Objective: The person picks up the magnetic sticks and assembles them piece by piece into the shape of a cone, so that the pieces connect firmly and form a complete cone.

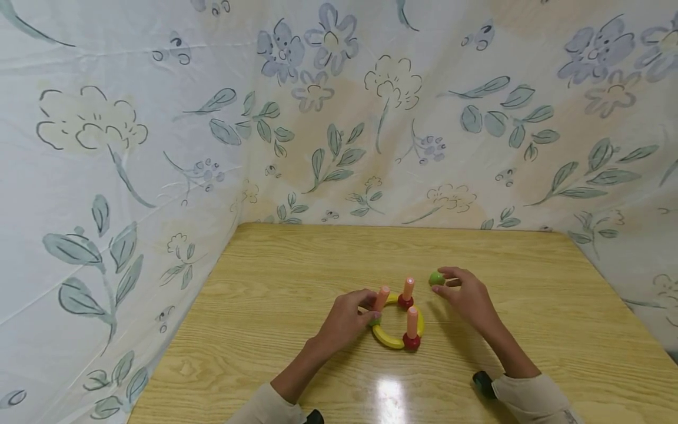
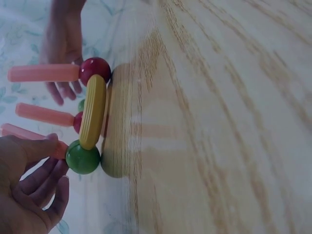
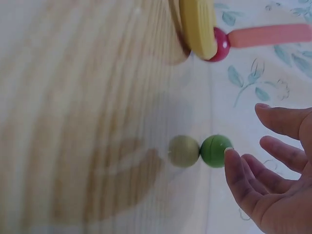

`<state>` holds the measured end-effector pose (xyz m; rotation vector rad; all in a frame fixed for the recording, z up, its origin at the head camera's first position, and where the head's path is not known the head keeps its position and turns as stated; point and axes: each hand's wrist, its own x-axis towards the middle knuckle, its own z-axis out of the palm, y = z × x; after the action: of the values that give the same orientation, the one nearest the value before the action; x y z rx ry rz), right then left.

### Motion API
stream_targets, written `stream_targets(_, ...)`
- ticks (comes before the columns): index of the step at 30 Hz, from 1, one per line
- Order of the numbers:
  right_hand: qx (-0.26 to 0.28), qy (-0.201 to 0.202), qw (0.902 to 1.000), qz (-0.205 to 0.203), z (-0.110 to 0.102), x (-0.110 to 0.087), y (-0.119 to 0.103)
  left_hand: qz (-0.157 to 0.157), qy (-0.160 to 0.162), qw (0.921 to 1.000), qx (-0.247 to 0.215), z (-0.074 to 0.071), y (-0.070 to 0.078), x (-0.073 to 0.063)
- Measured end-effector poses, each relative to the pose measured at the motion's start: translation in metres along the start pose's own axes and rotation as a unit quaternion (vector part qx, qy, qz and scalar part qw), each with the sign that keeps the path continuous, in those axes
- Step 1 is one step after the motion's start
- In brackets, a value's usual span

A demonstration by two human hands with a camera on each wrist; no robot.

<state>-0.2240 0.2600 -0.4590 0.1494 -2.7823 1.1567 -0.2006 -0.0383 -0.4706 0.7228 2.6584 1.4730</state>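
Observation:
Yellow curved pieces (image 1: 388,340) and balls form a ring lying on the table. Pink sticks stand up from two red balls (image 1: 411,341) and from one green ball (image 2: 83,157) at the ring's left. My left hand (image 1: 346,318) pinches the pink stick (image 1: 381,298) above that green ball, thumb and fingers close to its lower end. Right of the ring, a loose green ball (image 3: 217,151) rests on the table. My right hand (image 1: 466,294) is beside it, fingers spread and relaxed, one fingertip right at the ball in the right wrist view.
The wood-grain table (image 1: 296,259) reaches back to a floral cloth (image 1: 328,118), which also hangs along the left and right sides. Each wrist has a dark strap device, the right one (image 1: 483,384) showing by the sleeve.

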Motion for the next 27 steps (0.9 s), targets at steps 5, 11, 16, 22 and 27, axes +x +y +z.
stream_targets(5,-0.001,-0.011,0.9999,0.008,0.003,0.011,0.007,-0.002,-0.001,1.0000,-0.002,0.000,-0.001,0.000)
stream_targets(11,-0.001,-0.031,0.9994,0.017,0.007,0.019,0.011,0.000,0.000,1.0000,-0.001,0.000,-0.001,0.000)
stream_targets(16,-0.003,-0.040,0.9990,0.018,0.011,0.021,0.015,-0.003,-0.001,1.0000,-0.007,0.001,-0.002,0.001)
stream_targets(22,-0.011,-0.045,0.9989,0.011,0.012,0.019,0.018,-0.002,-0.001,1.0000,-0.003,0.001,-0.002,0.000)
stream_targets(27,-0.016,-0.047,0.9987,0.010,0.012,0.017,0.017,-0.002,0.001,1.0000,0.002,0.000,-0.002,-0.001)
